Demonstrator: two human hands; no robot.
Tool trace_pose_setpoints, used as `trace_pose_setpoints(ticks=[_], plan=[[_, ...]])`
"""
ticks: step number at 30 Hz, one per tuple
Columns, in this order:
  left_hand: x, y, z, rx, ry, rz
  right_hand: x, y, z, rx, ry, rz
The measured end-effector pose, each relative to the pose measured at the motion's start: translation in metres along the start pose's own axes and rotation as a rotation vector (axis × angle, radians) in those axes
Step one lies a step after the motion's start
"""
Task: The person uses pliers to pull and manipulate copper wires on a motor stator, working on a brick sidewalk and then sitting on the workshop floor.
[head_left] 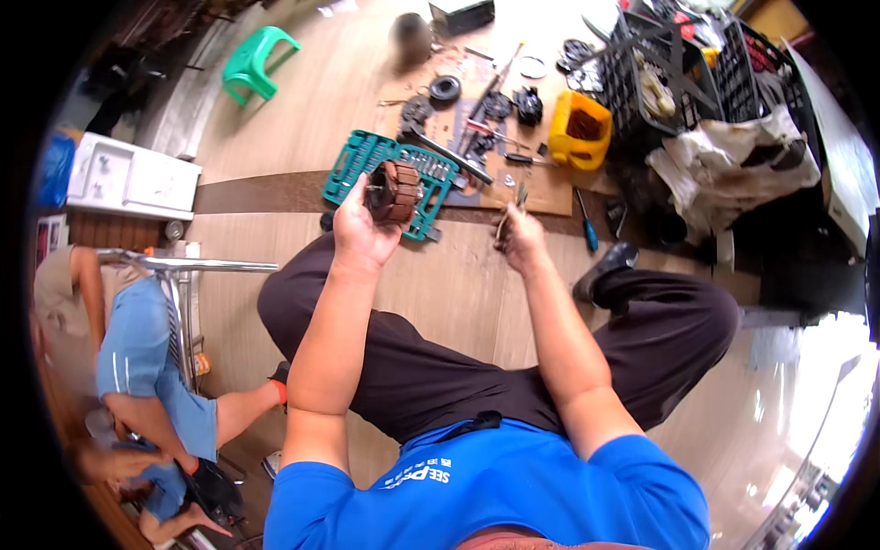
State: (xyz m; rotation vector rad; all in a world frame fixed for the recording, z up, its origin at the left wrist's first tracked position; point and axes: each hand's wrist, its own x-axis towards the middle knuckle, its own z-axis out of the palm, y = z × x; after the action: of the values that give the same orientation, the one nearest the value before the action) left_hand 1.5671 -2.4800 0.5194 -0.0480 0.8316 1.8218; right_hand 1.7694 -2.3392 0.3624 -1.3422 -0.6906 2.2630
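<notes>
My left hand [362,234] is closed on a round motor core [396,192] wound with reddish-brown copper coils, dark at its middle. It is held up over the open green tool case [353,154], which it partly hides. To the right, my right hand [522,242] is closed round a small thin brownish thing [521,196], too small and blurred to name. That hand hangs near the front edge of a brown cardboard sheet [547,194], apart from the motor core. Sockets sit in rows in the case.
Dark machine parts, a black ring [445,89] and screwdrivers lie on the cardboard. A cut yellow jug [581,131] stands right, by black crates [655,78]. A blue-handled screwdriver [587,221] lies on the floor. A green stool [259,66] stands far left; people sit left.
</notes>
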Motion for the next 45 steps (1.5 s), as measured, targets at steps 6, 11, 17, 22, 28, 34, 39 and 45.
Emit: trace_pose_setpoints(ticks=[6, 11, 17, 22, 28, 34, 39, 45], plan=[[0.009, 0.029, 0.049, 0.078, -0.065, 0.109, -0.088, -0.184, 0.069, -0.538, -0.262, -0.461], [0.029, 0.032, 0.067, 0.115, -0.012, 0.212, -0.126, -0.221, 0.062, -0.993, -0.3, -0.449], [0.042, -0.006, 0.041, 0.144, 0.115, 0.255, -0.118, -0.169, 0.039, -0.508, -0.222, -0.109], [0.048, -0.034, 0.035, 0.27, 0.174, 0.304, -0.103, -0.141, 0.034, -0.877, -0.337, -0.133], [0.048, -0.054, 0.018, 0.328, 0.125, 0.215, -0.066, -0.12, 0.01, -0.879, -0.31, 0.043], [0.052, -0.078, 0.024, 0.34, 0.067, 0.11, -0.068, -0.12, 0.008, -0.644, -0.332, 0.128], [0.05, -0.096, 0.04, 0.267, 0.005, 0.051, -0.074, -0.116, 0.006, -0.559, -0.458, 0.057], [0.047, -0.096, 0.036, 0.269, -0.04, 0.021, -0.081, -0.124, 0.022, -0.54, -0.471, 0.098]])
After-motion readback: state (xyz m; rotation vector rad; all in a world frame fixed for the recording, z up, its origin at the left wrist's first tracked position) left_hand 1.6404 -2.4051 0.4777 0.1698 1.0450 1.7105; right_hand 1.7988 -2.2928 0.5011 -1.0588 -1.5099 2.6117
